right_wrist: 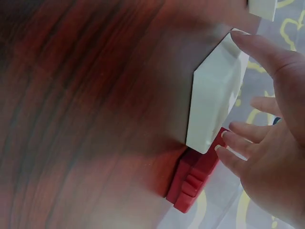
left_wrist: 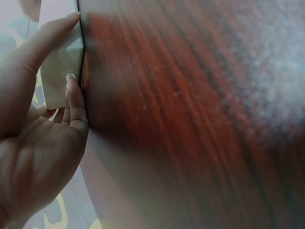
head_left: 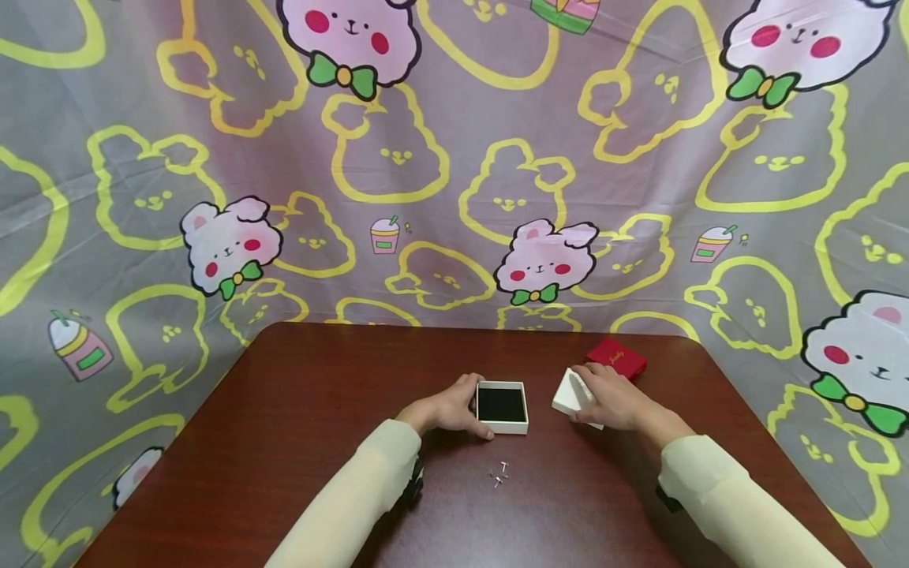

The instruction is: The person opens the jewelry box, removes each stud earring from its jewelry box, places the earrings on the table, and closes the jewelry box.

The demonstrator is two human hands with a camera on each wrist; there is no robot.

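Note:
A square white box point(head_left: 501, 428) with a black lining stands on the table, its open side up. My left hand point(head_left: 454, 406) holds it by the left side, the thumb at the near corner; in the left wrist view, thumb and fingers span its white wall point(left_wrist: 55, 88). To the right lies a white box lid point(right_wrist: 212, 95), partly covered by my right hand point(head_left: 616, 400) in the head view. The right thumb touches the lid's corner, while the other fingers point(right_wrist: 243, 145) are extended and look apart from it. Several tiny shiny pin-like pieces point(head_left: 499, 480) lie in front of the box.
A red box point(head_left: 619, 360) with gold lettering sits behind the right hand; a raised bow-like shape point(right_wrist: 192, 185) shows on its side. The brown wooden table point(head_left: 341, 379) ends at a patterned cloth point(head_left: 440, 181) hanging behind and at the sides.

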